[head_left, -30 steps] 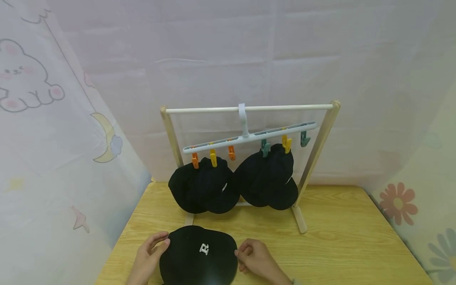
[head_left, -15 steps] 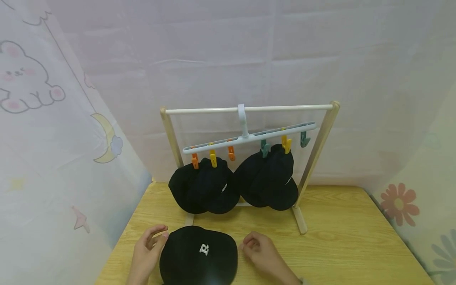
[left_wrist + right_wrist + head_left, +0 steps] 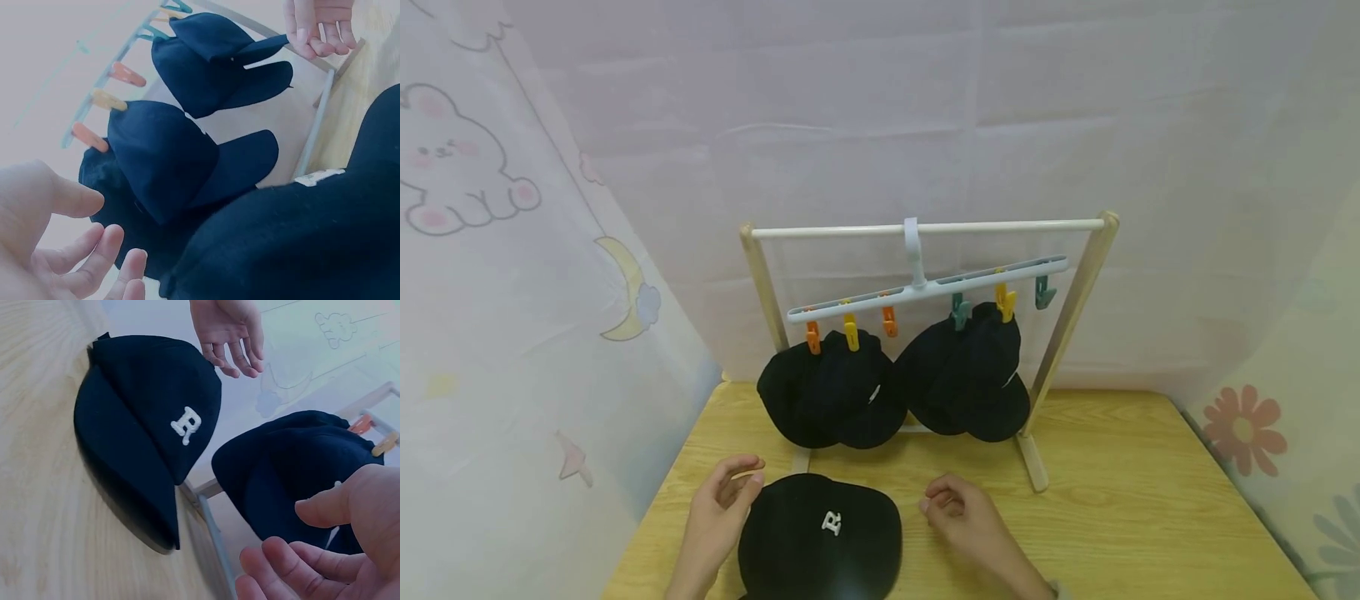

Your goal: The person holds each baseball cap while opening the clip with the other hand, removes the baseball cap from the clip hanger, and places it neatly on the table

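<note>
A black baseball cap [image 3: 808, 542] with a white letter R lies on the wooden table in front of the rack. Just left of its crown is my left hand [image 3: 718, 512], fingers loosely bent and holding nothing. My right hand [image 3: 966, 517] hovers to the right of the cap, apart from it, also holding nothing. In the right wrist view the cap [image 3: 150, 406] shows its brim and badge. Behind it, dark caps [image 3: 850, 392] hang at the left of a clip hanger, and more caps [image 3: 970, 375] hang at its right.
The pale blue clip hanger [image 3: 925, 289] tilts, left end low, on the white rail [image 3: 1015, 226] of a wooden rack [image 3: 1075, 308]. An orange clip [image 3: 889, 321] and a green clip [image 3: 1044, 293] hold nothing. Printed cloth surrounds the wooden table [image 3: 1150, 500].
My right hand has let go of the brim's edge and moved up and to the right. The left hand has risen slightly beside the cap, which stays in place.
</note>
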`<state>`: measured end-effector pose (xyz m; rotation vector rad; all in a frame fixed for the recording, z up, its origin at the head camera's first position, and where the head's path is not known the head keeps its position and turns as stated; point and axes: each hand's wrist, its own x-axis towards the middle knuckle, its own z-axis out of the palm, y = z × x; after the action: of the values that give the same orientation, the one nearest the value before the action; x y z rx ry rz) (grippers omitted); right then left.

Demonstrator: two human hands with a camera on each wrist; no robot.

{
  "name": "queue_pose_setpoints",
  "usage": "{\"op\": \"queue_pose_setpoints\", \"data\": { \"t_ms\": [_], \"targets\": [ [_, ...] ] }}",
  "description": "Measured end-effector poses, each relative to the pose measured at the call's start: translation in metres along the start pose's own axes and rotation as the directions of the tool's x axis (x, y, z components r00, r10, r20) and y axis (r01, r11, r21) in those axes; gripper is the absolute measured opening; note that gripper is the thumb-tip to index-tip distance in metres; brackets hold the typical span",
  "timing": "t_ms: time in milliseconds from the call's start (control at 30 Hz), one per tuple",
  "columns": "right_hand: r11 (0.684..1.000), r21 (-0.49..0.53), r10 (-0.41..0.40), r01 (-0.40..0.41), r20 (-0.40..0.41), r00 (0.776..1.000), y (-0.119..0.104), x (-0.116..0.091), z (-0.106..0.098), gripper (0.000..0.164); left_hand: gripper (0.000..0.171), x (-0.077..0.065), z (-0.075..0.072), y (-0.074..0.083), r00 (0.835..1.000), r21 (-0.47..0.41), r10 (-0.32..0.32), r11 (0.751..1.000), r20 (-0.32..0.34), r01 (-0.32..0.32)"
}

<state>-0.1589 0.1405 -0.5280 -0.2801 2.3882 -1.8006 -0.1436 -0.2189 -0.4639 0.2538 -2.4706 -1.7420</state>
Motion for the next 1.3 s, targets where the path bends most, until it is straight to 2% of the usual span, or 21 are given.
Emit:
{"op": "queue_pose_setpoints", "data": {
  "t_ms": [167,300,400,667,833,1133,1300],
  "targets": [
    [1.000,-0.023,0.014,-0.014,-0.028,1.000,-0.008,-0.004,-0.009,0.023,0.029,0.000,0.008,0.011,0.997,-0.013,0.072,0.997,0.015,-0.072],
    [1.000,-0.028,0.001,-0.002,-0.042,0.999,-0.014,-0.007,-0.016,0.024,0.028,0.001,0.015,0.018,0.986,-0.032,0.162,0.986,0.028,-0.161],
    [0.999,-0.031,-0.019,0.017,-0.059,0.998,-0.019,-0.009,-0.021,0.024,0.027,0.001,0.020,0.023,0.978,-0.046,0.202,0.979,0.046,-0.200],
    [0.998,-0.040,-0.054,0.049,-0.127,0.990,-0.027,-0.014,-0.029,0.019,0.026,0.003,0.034,0.036,0.962,-0.058,0.252,0.967,0.104,-0.247],
    [0.997,-0.042,-0.072,0.066,-0.151,0.986,-0.034,-0.017,-0.036,0.022,0.024,0.003,0.043,0.042,0.953,-0.092,0.273,0.960,0.129,-0.263],
    [0.997,0.003,-0.070,0.073,-0.225,0.972,-0.052,-0.021,-0.050,0.020,0.024,0.002,0.057,0.051,0.924,-0.127,0.344,0.937,0.166,-0.326],
    [0.993,-0.016,-0.116,0.116,-0.240,0.964,-0.053,-0.024,-0.054,0.017,0.026,0.003,0.065,0.052,0.908,-0.148,0.376,0.924,0.186,-0.352]
  ]
}}
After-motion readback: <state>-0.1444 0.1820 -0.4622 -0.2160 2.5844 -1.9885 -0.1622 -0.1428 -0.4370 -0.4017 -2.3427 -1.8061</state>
